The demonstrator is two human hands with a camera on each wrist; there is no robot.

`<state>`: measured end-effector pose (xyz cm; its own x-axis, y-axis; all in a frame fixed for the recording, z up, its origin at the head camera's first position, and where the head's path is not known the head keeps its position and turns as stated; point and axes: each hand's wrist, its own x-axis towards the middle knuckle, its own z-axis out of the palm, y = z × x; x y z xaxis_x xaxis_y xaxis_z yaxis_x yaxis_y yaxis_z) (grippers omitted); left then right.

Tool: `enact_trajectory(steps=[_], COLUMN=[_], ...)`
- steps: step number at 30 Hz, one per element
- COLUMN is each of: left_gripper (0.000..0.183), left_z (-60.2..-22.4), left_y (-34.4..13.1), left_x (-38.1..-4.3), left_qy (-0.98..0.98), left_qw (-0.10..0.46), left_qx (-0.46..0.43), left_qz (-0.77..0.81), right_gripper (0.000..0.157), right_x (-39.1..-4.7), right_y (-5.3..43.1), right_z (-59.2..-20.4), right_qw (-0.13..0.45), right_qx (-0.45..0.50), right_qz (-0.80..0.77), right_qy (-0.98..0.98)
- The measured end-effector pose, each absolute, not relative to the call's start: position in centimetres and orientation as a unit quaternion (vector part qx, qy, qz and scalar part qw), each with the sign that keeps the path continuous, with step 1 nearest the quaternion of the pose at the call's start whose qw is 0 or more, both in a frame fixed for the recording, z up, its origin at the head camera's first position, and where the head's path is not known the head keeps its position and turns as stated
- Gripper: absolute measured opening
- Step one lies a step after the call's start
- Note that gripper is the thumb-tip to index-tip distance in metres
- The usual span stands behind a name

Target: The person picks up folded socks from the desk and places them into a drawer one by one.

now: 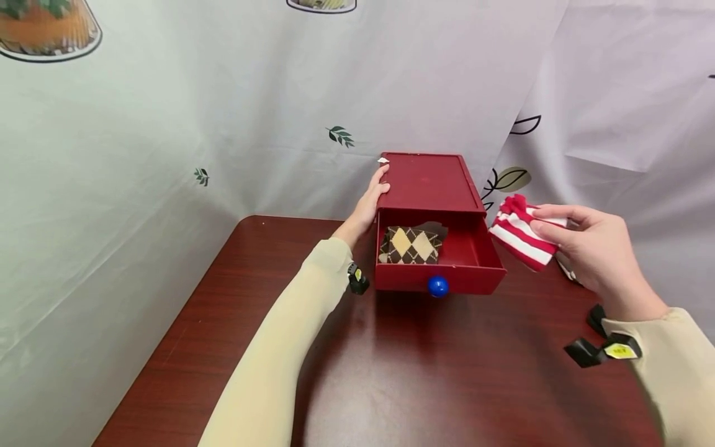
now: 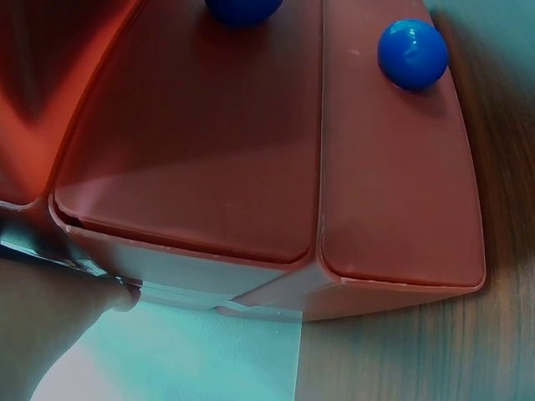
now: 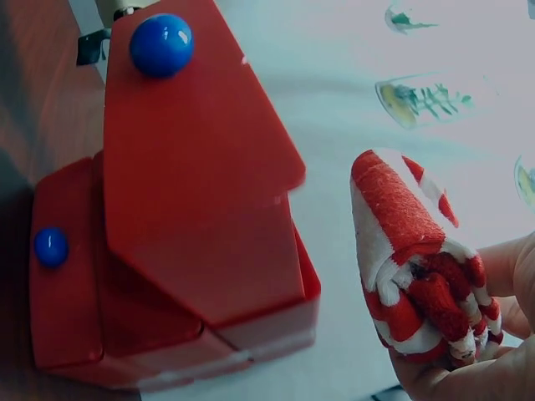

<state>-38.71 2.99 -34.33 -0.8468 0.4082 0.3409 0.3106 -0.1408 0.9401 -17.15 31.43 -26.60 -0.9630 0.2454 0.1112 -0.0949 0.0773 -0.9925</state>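
A red drawer cabinet [image 1: 427, 183] stands against the back curtain, its top drawer [image 1: 469, 279] pulled out. Folded brown argyle socks [image 1: 410, 245] lie in the left part of that drawer. My left hand [image 1: 368, 202] rests on the cabinet's left side, fingertips over the top edge. To the right of the drawer, my right hand [image 1: 598, 248] pinches a folded bundle of red-and-white striped socks [image 1: 522, 234] between thumb and fingers. In the right wrist view the striped bundle [image 3: 401, 217] is held up in the air beside the open drawer.
A blue knob [image 1: 438, 286] sticks out from the open drawer's front. Lower drawers with blue knobs [image 2: 412, 54] show in the left wrist view. The brown wooden table [image 1: 234, 298] carries the cabinet, and a white patterned curtain [image 1: 268, 112] hangs behind and at both sides.
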Motion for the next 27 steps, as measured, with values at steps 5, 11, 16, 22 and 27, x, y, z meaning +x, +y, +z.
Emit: enact_trajectory(steps=[5,11,16,22,27], left_gripper=[0.055,0.056,0.056,0.055,0.056], left_z=[-34.0,-32.5,-32.2,-32.5,-33.6], left_y=[2.9,2.4,2.3,2.1,2.3], left_x=[-38.7,-36.9,-36.4,-36.9,-38.0], left_qy=[0.657,0.658,0.658,0.657,0.647], left_qw=[0.045,0.061,0.063,0.051,0.046], left_qx=[0.273,0.279,0.275,0.279,0.276], left_qz=[0.701,0.696,0.698,0.699,0.71], right_gripper=[0.021,0.02,0.025,0.019,0.025], right_x=[-18.4,-19.2,-19.5,-20.0,-20.3], right_y=[29.8,28.4,27.4,26.8,26.4], right_z=[-26.5,-26.5,-26.6,-26.7,-26.9], right_qw=[0.147,0.151,0.137,0.114,0.105], right_qx=[-0.026,-0.028,-0.033,-0.015,0.007], right_qz=[0.638,0.563,0.557,0.574,0.553], right_qy=[-0.755,-0.812,-0.818,-0.811,-0.827])
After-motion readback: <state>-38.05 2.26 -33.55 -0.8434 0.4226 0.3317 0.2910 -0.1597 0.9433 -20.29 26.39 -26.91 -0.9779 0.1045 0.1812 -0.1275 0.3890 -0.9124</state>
